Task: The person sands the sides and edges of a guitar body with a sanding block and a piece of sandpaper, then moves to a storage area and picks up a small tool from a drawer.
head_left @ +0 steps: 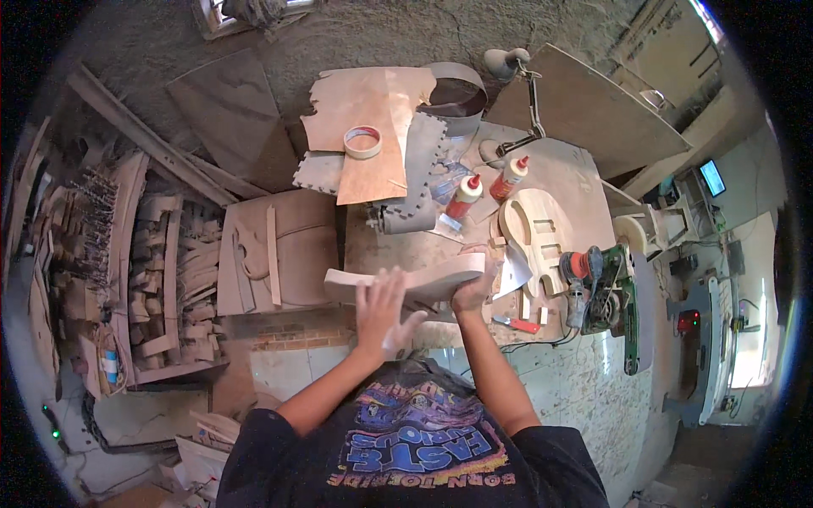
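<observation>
I hold a pale, curved wooden piece point(423, 279) on edge above the workbench, roughly level across the view. My left hand point(383, 311) lies flat with fingers spread against its near face. My right hand point(474, 289) grips the right end of the piece from below. Just beyond the right end, a pale guitar-body-shaped wooden blank point(535, 233) with cut-out pockets lies on the bench point(559, 173).
Two red-capped glue bottles point(464, 196) point(511, 176), a tape roll point(362, 141), a sheet of thin veneer point(373, 110) and a desk lamp point(508, 61) stand farther back. An orange sander point(577, 275) and green tool point(622, 309) sit at right. Wood offcuts point(169, 271) crowd the left.
</observation>
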A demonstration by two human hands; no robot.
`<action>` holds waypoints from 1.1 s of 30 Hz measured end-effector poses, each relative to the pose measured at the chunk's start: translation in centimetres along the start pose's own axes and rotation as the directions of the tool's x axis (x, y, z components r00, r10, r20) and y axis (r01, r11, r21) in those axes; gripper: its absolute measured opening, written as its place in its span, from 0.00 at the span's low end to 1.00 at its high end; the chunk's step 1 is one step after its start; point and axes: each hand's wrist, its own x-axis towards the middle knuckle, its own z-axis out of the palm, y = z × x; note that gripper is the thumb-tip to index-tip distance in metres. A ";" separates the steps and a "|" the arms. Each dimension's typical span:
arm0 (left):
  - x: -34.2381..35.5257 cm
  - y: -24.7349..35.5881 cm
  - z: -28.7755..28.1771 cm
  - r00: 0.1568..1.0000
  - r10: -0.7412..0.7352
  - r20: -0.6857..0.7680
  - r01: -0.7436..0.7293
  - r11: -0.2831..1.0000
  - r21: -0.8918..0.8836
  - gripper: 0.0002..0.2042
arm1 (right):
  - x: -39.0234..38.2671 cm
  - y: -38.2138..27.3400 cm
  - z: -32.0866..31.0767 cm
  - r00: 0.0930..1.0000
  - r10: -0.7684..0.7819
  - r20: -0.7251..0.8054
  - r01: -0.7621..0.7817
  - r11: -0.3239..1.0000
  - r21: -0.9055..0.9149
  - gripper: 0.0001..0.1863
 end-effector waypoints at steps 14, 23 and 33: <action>7.1 5.0 -2.0 0.977 0.158 -0.142 -0.211 0.780 -0.589 0.21 | 1.5 1.1 -7.5 0.826 0.431 0.362 -0.236 0.849 -0.473 0.15; 7.7 3.4 -2.5 0.957 0.280 0.077 -0.141 0.682 -0.717 0.14 | -6.7 13.9 -14.1 0.903 0.423 -0.078 -0.330 0.565 -0.757 0.28; 6.5 4.5 -3.0 0.962 -0.076 -0.262 -0.213 0.390 -0.896 0.17 | -9.3 19.1 -11.6 0.849 0.520 -0.096 -0.314 0.349 -0.883 0.31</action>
